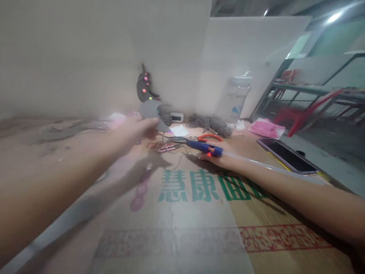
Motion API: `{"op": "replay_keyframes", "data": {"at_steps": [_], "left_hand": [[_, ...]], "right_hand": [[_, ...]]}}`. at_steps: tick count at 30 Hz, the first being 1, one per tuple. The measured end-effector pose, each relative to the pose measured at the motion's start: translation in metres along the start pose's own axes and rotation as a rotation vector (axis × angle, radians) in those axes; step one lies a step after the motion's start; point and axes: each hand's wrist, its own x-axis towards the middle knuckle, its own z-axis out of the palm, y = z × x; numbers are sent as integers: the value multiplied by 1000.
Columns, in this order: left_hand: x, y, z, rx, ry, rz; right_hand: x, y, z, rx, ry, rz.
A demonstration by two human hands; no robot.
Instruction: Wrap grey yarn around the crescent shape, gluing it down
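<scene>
My left hand [148, 127] is closed on a grey felt-like piece [151, 109] with pointed ends. Above it, and seemingly joined to it, rises a darker grey curved part [142, 89] dotted with small pink, orange and green balls. My right hand [219, 154] wraps round a blue hot glue gun [201, 146], its nozzle pointing left and a red light glowing on it. A long clear glue stick [256, 163] trails from its back along my forearm. Just behind the gun lie orange-handled scissors [211, 137]. Blur hides my left fingertips.
Grey yarn [211, 125] lies by the wall near a small digital clock [177, 117] and a white paper [180, 130]. A clear bottle [238, 101], a pink packet [267, 128] and a phone [286, 155] stand or lie rightward. Printed cardboard [199, 217] covers the table.
</scene>
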Motion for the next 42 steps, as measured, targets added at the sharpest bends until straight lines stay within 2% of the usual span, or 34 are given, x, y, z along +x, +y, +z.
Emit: {"op": "replay_keyframes", "data": {"at_steps": [2,4,7,10,12,18,23,27,33,35,37,39,42], "left_hand": [[1,-19,16,-39,-92,34],[-2,-36,28,-61,-111,41],[-12,-57,37,-46,-67,42],[-21,-68,38,12,-94,54],[-23,-71,38,15,-132,75],[-23,-73,41,-39,-168,12],[-21,-75,42,-147,-95,39],[-16,-74,40,-337,-65,-42],[-11,-70,36,-534,-221,-223],[-14,-69,38,-559,-318,-282],[-17,-69,41,-566,-409,-283],[-20,-70,44,-596,-385,-239],[-22,-73,46,-596,-253,-179]], "right_hand": [[2,0,-5,63,-29,54],[3,-4,-12,135,-41,146],[-1,-12,-21,174,66,220],[-9,-19,-23,182,172,172],[-16,-21,-19,201,154,132],[-23,-24,-5,239,36,126],[-25,-23,-8,191,63,54],[-26,-22,-8,209,44,-12],[-24,-23,-5,211,12,73],[-23,-22,-5,213,-5,122],[-21,-22,-5,230,3,143],[-20,-21,-4,230,24,155],[-17,-19,-4,189,80,233]]}}
